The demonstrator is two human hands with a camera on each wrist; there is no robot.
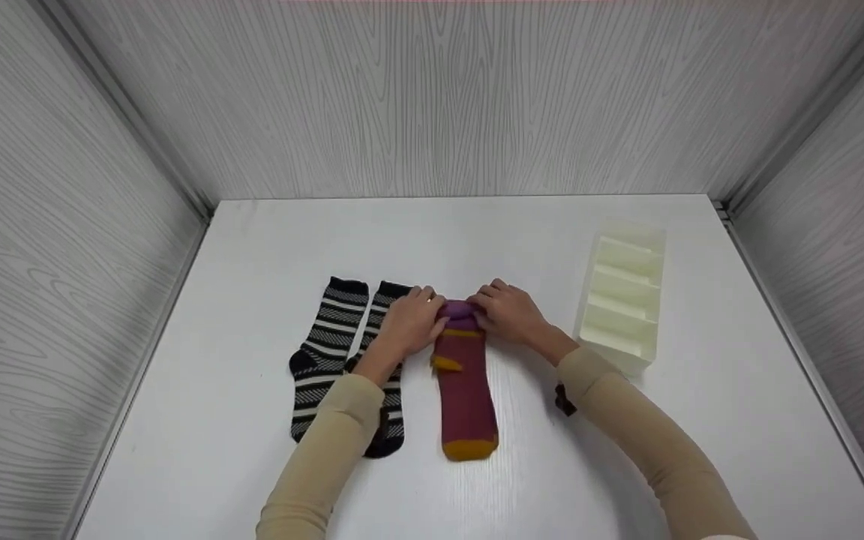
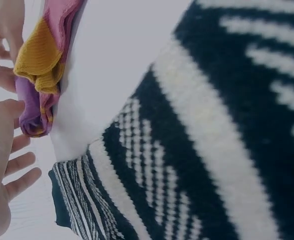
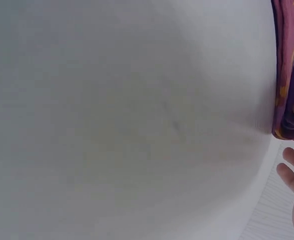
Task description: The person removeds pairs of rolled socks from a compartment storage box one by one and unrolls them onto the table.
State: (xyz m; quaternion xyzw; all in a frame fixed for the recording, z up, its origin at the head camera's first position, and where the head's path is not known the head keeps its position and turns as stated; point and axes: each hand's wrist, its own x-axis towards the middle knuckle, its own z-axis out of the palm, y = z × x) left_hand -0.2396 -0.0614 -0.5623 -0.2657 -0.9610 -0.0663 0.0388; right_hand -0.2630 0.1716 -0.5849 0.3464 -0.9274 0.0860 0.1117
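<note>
A: How far along is it?

B: Just begun, I'd judge. The maroon sock [image 1: 465,382] lies flat at the desk's [image 1: 267,247] centre; both hands, left hand [image 1: 411,324] and right hand [image 1: 511,313], are grasping its rolled purple cuff at the 12 o'clock end. The striped socks [image 1: 327,352] at 9 o'clock lie untouched, and the divided organiser [image 1: 622,300] at 3 o'clock holds nothing.

A: Any writing?

B: None readable.
</note>
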